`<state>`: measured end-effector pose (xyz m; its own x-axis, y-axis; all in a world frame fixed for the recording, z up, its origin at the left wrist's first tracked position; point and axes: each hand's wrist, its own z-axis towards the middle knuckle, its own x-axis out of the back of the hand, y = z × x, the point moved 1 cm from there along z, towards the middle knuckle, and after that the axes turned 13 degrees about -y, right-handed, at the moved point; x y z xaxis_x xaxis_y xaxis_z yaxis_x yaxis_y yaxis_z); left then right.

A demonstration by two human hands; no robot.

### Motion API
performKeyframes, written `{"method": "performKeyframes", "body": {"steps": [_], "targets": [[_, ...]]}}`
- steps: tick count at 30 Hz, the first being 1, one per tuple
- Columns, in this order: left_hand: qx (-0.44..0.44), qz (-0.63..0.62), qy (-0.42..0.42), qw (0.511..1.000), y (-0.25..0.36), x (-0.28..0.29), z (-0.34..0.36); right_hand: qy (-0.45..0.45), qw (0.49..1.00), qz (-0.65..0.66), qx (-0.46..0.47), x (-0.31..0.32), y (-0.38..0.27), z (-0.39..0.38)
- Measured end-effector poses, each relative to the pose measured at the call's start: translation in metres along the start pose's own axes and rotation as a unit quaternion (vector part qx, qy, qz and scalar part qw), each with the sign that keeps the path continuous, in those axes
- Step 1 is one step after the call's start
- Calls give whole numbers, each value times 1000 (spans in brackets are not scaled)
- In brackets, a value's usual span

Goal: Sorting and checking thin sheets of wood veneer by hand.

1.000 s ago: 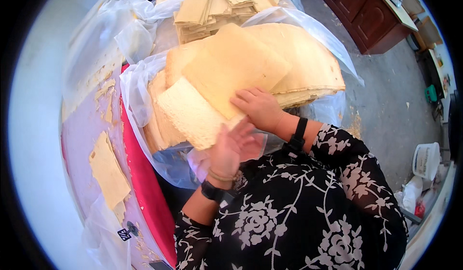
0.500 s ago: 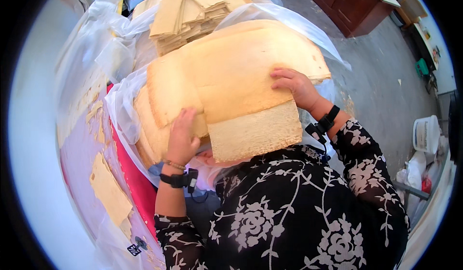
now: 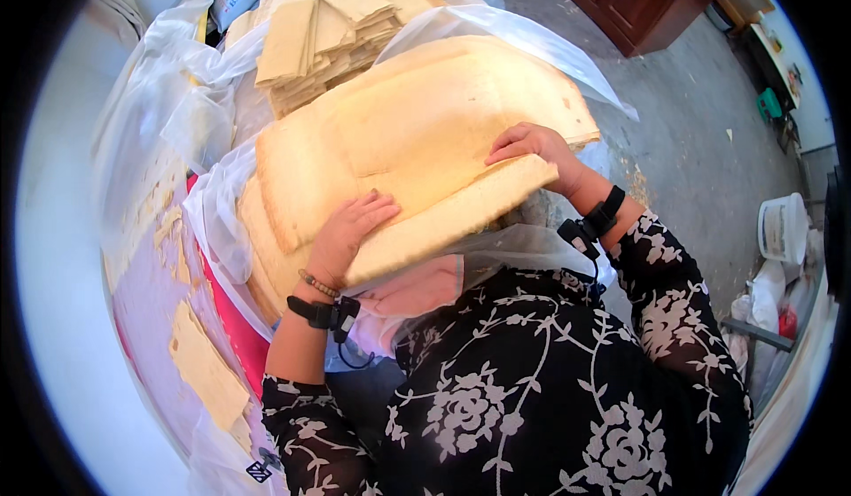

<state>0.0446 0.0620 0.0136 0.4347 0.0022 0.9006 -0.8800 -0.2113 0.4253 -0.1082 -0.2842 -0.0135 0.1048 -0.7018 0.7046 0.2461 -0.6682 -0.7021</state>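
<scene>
My left hand (image 3: 353, 234) lies with fingers spread on a pale yellow, thin sheet (image 3: 399, 115) atop a broad layered stack, beside a narrower, textured piece (image 3: 452, 208) along the near edge. My right hand (image 3: 541, 159) has bent fingers around that piece's right end, its thumb hidden. Both hands are at the near side of the stack, which rests on translucent plastic (image 3: 222, 195). A pink cloth (image 3: 412, 292) shows just below.
Smaller stacked sheets (image 3: 328, 39) lie behind. A lilac board (image 3: 151, 292) with a torn piece (image 3: 208, 372) is at left. A brown cabinet (image 3: 638, 13) stands at back right. A white bucket (image 3: 780, 230) and bags (image 3: 762, 301) are at right.
My hands have moved apart. My left hand has moved left and up to lie on the sheet. The textured piece now lies higher, as a narrow band across the near edge.
</scene>
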Motion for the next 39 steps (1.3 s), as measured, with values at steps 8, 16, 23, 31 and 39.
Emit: {"method": "performKeyframes", "body": {"steps": [8,16,23,31,39], "targets": [[263,-418,168,853,-25,-29,31,147,986,10,-76,-15,4,7],[338,-300,192,871,-15,-21,54,251,895,-299,-213,-17,-48,27],[405,-94,186,890,4,-9,66,49,961,-269,-38,-42,-24,38],[91,147,26,985,17,-5,89,-67,961,-266,-26,-3,-28,45],[160,-90,-69,981,-4,28,38,-125,978,-9,-167,30,-12,14]]}}
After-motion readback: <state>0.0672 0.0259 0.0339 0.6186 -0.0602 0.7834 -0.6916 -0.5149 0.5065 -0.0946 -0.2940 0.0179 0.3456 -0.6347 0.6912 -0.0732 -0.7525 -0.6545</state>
